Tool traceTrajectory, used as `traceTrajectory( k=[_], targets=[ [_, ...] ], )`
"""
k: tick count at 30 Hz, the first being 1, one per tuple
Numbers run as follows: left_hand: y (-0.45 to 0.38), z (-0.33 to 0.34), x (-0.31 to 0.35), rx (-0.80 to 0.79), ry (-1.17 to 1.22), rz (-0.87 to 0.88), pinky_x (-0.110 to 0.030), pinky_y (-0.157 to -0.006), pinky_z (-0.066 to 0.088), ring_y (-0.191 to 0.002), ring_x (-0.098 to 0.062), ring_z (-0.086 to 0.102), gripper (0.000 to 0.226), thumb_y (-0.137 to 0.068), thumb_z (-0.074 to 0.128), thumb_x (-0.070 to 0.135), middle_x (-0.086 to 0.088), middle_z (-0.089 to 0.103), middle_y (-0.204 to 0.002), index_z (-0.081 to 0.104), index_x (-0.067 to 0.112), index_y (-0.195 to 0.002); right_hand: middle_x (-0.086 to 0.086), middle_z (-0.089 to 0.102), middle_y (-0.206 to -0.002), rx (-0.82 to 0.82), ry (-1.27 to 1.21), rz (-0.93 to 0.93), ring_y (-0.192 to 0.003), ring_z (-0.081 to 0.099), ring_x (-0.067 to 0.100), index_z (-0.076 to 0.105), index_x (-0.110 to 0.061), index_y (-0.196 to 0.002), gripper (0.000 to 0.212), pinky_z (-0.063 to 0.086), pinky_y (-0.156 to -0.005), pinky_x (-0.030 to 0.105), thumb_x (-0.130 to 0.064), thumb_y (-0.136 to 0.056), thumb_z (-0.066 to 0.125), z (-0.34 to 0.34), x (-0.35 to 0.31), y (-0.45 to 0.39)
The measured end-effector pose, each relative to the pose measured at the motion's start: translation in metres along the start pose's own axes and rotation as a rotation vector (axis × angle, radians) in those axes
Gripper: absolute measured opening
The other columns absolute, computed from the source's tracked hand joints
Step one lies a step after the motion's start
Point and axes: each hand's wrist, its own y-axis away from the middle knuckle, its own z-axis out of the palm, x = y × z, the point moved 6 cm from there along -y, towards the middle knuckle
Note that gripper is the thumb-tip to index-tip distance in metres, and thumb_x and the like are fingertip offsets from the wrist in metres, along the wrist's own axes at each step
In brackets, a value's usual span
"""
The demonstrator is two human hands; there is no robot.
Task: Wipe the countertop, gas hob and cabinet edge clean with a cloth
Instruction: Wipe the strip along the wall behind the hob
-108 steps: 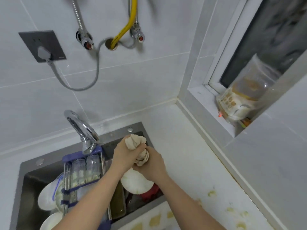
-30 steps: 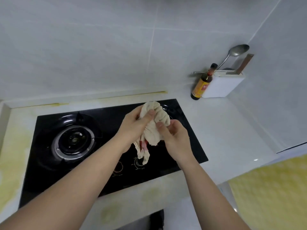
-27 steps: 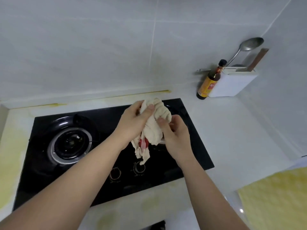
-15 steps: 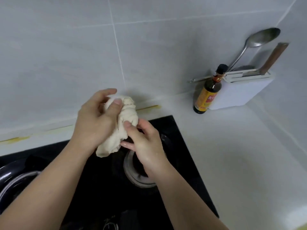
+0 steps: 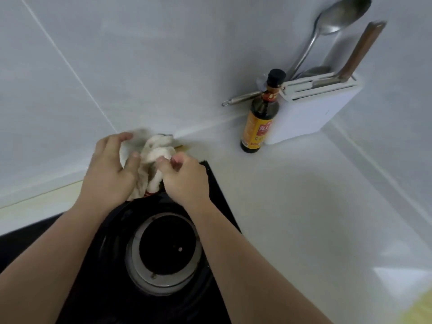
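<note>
**Two hands, one bunched cloth at the back of the hob**

Most of the view is white countertop (image 5: 304, 206), with yellowish staining along its back edge by the wall. The black gas hob (image 5: 224, 202) fills the lower left, its burner ring (image 5: 163, 253) bare. A white utensil holder (image 5: 313, 113) stands in the far corner, a dark sauce bottle (image 5: 259, 118) just beside it.

The cloth (image 5: 154, 160) is held above the hob's rear corner: the left hand (image 5: 109, 174) grasps one side, the right hand (image 5: 187, 181) pinches the other. It looks soft, limp and light (probably damp), so it should handle best folded into a palm-sized pad and pressed flat.
</note>
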Motion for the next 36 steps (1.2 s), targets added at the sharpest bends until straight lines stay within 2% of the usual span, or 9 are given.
traceTrajectory(
  k=[5,12,15,18,22,28,30,33,36],
  targets=[
    [0.006,0.041,0.007,-0.208,-0.179,0.109,-0.047,-0.115,0.036,-0.145,-0.031,0.039,0.052,-0.095,0.055,0.035,-0.007,0.039,-0.159,0.051,0.026,-0.146,0.0,0.063,-0.074,0.002,0.135,0.132,-0.07,0.059,0.023,0.059,-0.019,-0.072,0.034,0.049,-0.067,0.037,-0.048,-0.091,0.058,-0.025,0.038,-0.013],
    [-0.02,0.112,0.025,-0.602,-0.261,0.129,-0.031,-0.126,0.007,-0.158,-0.014,0.008,0.088,-0.089,0.052,0.061,0.003,0.013,-0.171,0.019,0.027,-0.164,-0.001,0.062,-0.073,0.116,-0.003,0.206,-0.076,0.059,0.022,0.059,-0.016,-0.072,0.029,0.04,-0.064,0.033,-0.036,-0.093,0.062,-0.059,0.069,-0.026],
    [-0.034,0.126,0.03,-0.627,-0.267,0.172,-0.03,-0.126,0.011,-0.156,-0.019,0.017,0.094,-0.082,0.05,0.066,-0.002,0.023,-0.169,0.026,0.021,-0.161,-0.004,0.063,-0.071,0.162,-0.122,0.188,-0.075,0.063,0.021,0.059,-0.019,-0.072,0.029,0.051,-0.067,0.038,-0.039,-0.091,0.063,-0.067,0.076,-0.033],
    [-0.039,0.14,0.041,-0.664,-0.225,0.178,-0.011,-0.109,0.01,-0.156,-0.018,0.017,0.081,-0.098,0.063,0.038,0.001,0.022,-0.169,0.019,0.019,-0.163,-0.002,0.059,-0.067,0.191,-0.309,0.19,-0.073,0.061,0.02,0.052,-0.021,-0.067,0.032,0.058,-0.079,0.057,-0.044,-0.087,0.063,-0.068,0.085,-0.038],
    [-0.053,0.153,0.041,-0.654,-0.233,0.215,-0.018,-0.115,0.012,-0.157,-0.018,0.015,0.086,-0.099,0.06,0.05,0.0,0.018,-0.171,0.013,0.02,-0.165,0.01,0.064,-0.082,0.195,-0.681,0.283,-0.081,0.064,0.022,0.057,-0.012,-0.081,0.023,0.059,-0.074,0.037,-0.02,-0.102,0.06,-0.069,0.094,-0.039],
    [-0.066,0.132,0.042,-0.381,-0.095,0.318,-0.035,-0.117,0.035,-0.142,-0.016,0.043,0.085,-0.089,0.057,0.074,0.005,0.044,-0.157,0.032,0.029,-0.157,0.002,0.077,-0.103,0.267,-1.235,0.287,-0.095,0.072,0.016,0.066,-0.015,-0.121,0.021,0.056,-0.083,0.031,-0.025,-0.108,0.052,-0.083,0.073,-0.057],
    [-0.068,0.14,0.026,-0.461,-0.179,0.32,-0.042,-0.121,0.032,-0.148,-0.017,0.036,0.094,-0.085,0.052,0.081,0.006,0.038,-0.162,0.025,0.032,-0.16,-0.003,0.075,-0.105,0.266,-1.095,0.181,-0.096,0.071,0.011,0.066,-0.02,-0.112,0.018,0.056,-0.087,0.031,-0.028,-0.108,0.05,-0.092,0.061,-0.063],
    [-0.064,0.161,0.013,-0.586,-0.477,0.413,-0.044,-0.129,0.007,-0.159,-0.018,0.002,0.102,-0.084,0.049,0.07,0.0,0.004,-0.173,0.005,0.025,-0.165,-0.006,0.067,-0.092,0.266,-0.506,0.03,-0.084,0.062,0.006,0.06,-0.023,-0.094,0.016,0.049,-0.078,0.026,-0.031,-0.106,0.053,-0.096,0.052,-0.065],
    [-0.065,0.171,0.023,-0.578,-0.57,0.45,-0.045,-0.129,0.001,-0.159,-0.02,-0.004,0.09,-0.093,0.047,0.062,-0.003,-0.002,-0.173,0.006,0.027,-0.165,-0.005,0.063,-0.089,0.307,0.023,-0.139,-0.077,0.053,0.012,0.058,-0.017,-0.095,0.012,0.036,-0.07,0.024,-0.028,-0.101,0.06,-0.095,0.054,-0.064]
  ],
)
